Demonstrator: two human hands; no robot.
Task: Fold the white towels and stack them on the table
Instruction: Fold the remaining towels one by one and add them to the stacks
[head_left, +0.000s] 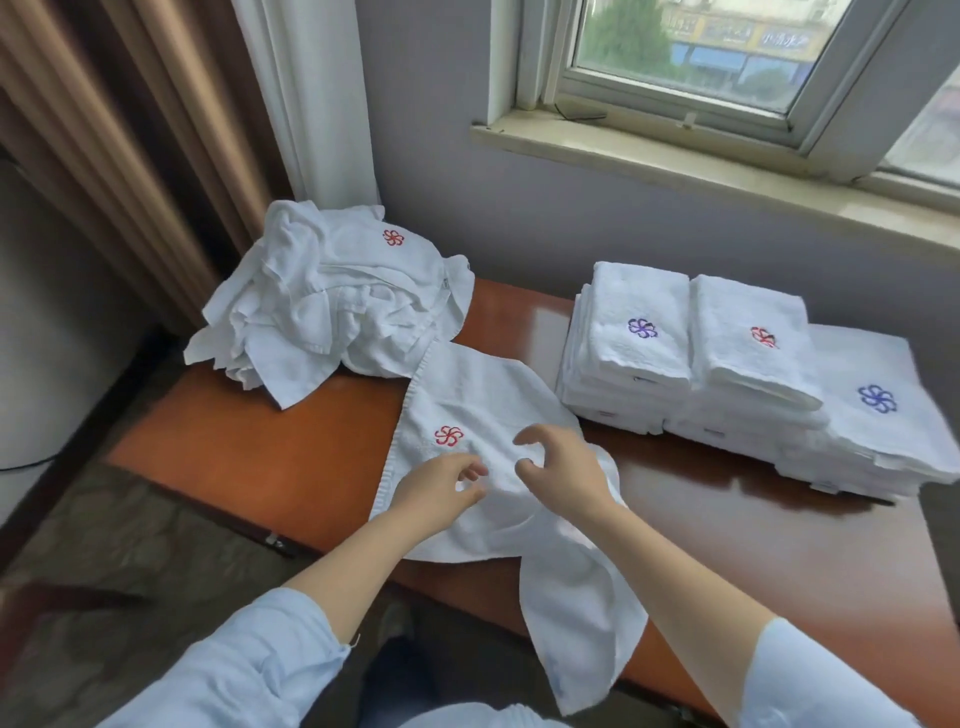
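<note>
A white towel (483, 405) with a red flower emblem lies spread on the brown table (260, 447), and its near end hangs over the front edge. My left hand (441, 491) and my right hand (563, 467) hover close together over the towel's middle. The fingers of both are loosely curled, with no cloth visibly pinched. At the table's far left sits a crumpled pile of unfolded white towels (332, 301). On the right stand three stacks of folded towels: one with a purple emblem (639, 338), one with a red emblem (748, 338), and a lower one with a blue emblem (878, 410).
A grey wall and a window sill (675, 161) run behind the table. Brown and white curtains (156, 130) hang at the back left. Dark carpet lies below the table's left and front edges. Bare tabletop shows between the spread towel and the stacks.
</note>
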